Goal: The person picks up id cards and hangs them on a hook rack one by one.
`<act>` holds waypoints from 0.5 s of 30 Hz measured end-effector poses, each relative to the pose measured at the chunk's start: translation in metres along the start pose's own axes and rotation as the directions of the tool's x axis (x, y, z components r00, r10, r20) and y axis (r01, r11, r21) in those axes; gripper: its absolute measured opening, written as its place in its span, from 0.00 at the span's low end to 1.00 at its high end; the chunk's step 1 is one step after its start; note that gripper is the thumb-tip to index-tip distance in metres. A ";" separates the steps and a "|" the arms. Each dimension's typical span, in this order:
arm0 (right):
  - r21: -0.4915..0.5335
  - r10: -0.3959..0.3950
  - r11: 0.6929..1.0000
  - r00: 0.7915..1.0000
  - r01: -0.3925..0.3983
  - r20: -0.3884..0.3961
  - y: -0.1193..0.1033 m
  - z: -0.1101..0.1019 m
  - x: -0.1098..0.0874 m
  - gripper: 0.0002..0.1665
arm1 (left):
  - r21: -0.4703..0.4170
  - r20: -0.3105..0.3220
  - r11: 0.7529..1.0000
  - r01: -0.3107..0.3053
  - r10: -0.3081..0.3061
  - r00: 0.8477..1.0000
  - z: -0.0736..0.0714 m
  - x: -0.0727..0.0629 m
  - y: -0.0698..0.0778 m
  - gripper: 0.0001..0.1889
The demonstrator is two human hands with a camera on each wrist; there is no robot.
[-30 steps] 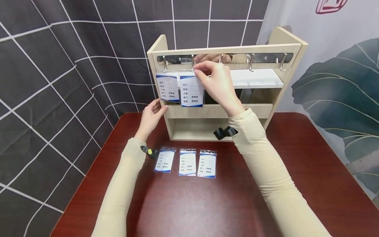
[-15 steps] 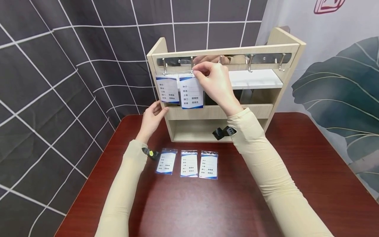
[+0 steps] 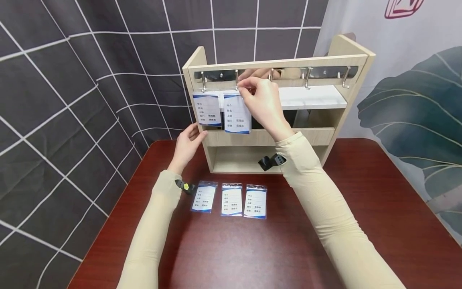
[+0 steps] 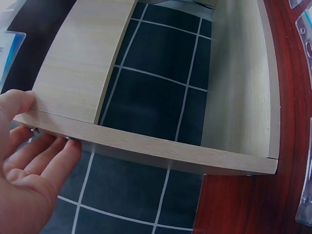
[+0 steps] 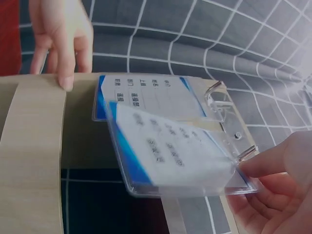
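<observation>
Thumb and fingers of my right hand [image 3: 265,102] pinch the top right corner of a clear-sleeved badge [image 3: 237,114], just at the second hook [image 3: 236,79] of the wooden shelf unit [image 3: 270,137]. In the right wrist view this badge [image 5: 170,151] tilts across the hung badge [image 5: 146,95]; whether its slot is on the hook cannot be told. That other badge [image 3: 207,110] hangs from the leftmost hook [image 3: 203,81]. My left hand [image 3: 185,146] grips the unit's left side panel, thumb on the front edge and fingers [image 4: 61,161] round the outer side.
Three more badges lie in a row on the red-brown table [image 3: 234,249]: a left one [image 3: 204,197], a middle one [image 3: 232,200] and a right one [image 3: 255,202]. Further hooks [image 3: 308,78] line the metal strip to the right. A dark grid-patterned cloth [image 3: 144,52] stands behind.
The head view has shifted slightly. The pinched badge has turned a little at the second hook; both hands keep their holds.
</observation>
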State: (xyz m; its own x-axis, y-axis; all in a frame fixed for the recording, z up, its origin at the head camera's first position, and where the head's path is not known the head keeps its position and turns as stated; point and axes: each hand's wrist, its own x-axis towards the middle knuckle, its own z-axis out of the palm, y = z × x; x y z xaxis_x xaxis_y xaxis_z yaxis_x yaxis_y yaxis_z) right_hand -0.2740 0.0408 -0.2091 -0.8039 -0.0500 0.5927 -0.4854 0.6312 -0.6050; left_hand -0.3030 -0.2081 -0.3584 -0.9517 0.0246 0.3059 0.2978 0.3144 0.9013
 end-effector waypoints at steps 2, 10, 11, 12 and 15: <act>0.006 -0.001 1.000 1.000 0.001 0.006 0.000 -0.001 -0.001 0.12 | -0.006 0.001 1.000 0.003 -0.003 1.000 0.001 0.000 0.000 0.31; 0.003 -0.022 1.000 0.999 0.022 0.044 -0.001 -0.004 -0.001 0.11 | -0.011 -0.001 1.000 0.005 -0.005 1.000 0.001 0.000 -0.001 0.31; 0.003 -0.025 1.000 0.998 0.025 0.049 -0.001 -0.004 -0.001 0.11 | -0.008 -0.002 1.000 0.002 -0.002 1.000 0.001 0.000 -0.001 0.31; 0.006 -0.029 1.000 0.998 0.028 0.054 0.000 -0.004 -0.001 0.11 | -0.007 -0.003 1.000 -0.001 0.001 1.000 0.001 0.000 -0.001 0.31; 0.006 -0.038 0.999 0.997 0.038 0.067 0.000 -0.004 0.000 0.11 | 0.001 -0.004 1.000 -0.006 0.006 1.000 0.000 0.001 -0.003 0.31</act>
State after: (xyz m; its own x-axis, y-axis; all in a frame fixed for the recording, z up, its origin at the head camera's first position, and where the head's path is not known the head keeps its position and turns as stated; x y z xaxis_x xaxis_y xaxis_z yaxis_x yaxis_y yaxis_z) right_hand -0.2726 0.0443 -0.2072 -0.8058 -0.1258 0.5787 -0.5177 0.6241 -0.5853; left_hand -0.3044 -0.2087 -0.3611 -0.9497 0.0224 0.3122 0.3031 0.3151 0.8993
